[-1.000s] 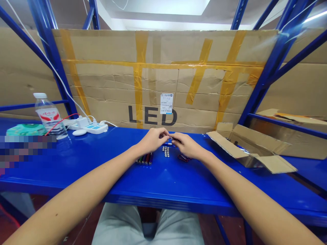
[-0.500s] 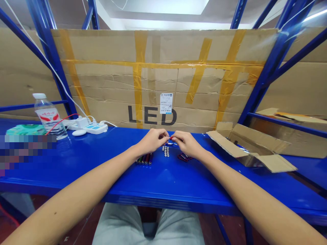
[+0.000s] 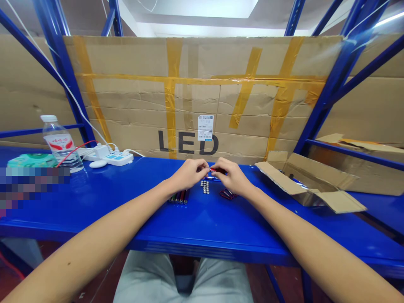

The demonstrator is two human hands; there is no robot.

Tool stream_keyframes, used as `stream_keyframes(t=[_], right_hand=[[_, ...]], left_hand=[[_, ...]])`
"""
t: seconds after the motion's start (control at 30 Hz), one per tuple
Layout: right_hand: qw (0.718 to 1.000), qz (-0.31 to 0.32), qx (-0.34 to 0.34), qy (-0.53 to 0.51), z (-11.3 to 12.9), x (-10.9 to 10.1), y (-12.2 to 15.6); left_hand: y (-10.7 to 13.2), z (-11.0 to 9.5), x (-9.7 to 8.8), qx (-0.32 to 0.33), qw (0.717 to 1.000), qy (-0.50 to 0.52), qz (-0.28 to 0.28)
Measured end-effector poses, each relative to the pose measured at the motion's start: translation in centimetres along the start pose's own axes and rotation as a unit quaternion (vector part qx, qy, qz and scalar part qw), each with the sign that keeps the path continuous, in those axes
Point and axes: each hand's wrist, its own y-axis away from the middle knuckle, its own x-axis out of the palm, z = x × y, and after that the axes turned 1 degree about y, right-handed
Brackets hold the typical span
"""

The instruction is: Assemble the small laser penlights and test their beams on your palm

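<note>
Pinching a tiny red-and-silver cylinder [image 3: 216,170] between their fingertips, a person sits at a blue steel bench [image 3: 202,235] with both forearms reaching forward. The left hand [image 3: 189,173] and right hand [image 3: 232,177] are curled and meet above the bench's middle, each appearing to grip one end of the piece, though the fingers hide much of it. It looks light, stiff and small enough to slip, so fingertip hold at its ends seems the safest grasp.

Just below the hands lie columns of small silver discs [image 3: 205,187], probably button cells, with a slim blue-and-silver tube [image 3: 211,178] just behind them. Nearer the left hand, a row of short colored metal tubes [image 3: 179,196] lies side by side. Near the right hand sits a small tangle of red loops [image 3: 227,194].

Further right rests a flattened, open cardboard box [image 3: 311,184]. Far left stand a plastic water bottle [image 3: 59,145] and a white power strip [image 3: 118,158]. Behind the bench, a taped cardboard sheet [image 3: 202,97] bears the printed letters LED.
</note>
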Motion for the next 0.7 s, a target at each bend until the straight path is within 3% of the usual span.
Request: stream_keyframes(t=[0.17,0.4,0.7], right_hand=[[0.999,0.040,0.002,0.026,-0.07,0.50,0.09],[0.999,-0.034,0.015,-0.008,-0.27,0.62,0.16],[1.000,-0.008,0.027,-0.010,0.09,0.07,-0.07]], left_hand=[[-0.03,0.32,0.14,0.009,1.000,-0.018,-0.004],[-0.04,-0.06,-0.07,0.009,0.999,-0.030,-0.014],[-0.03,0.57,0.15,0.003,1.000,-0.015,0.008]])
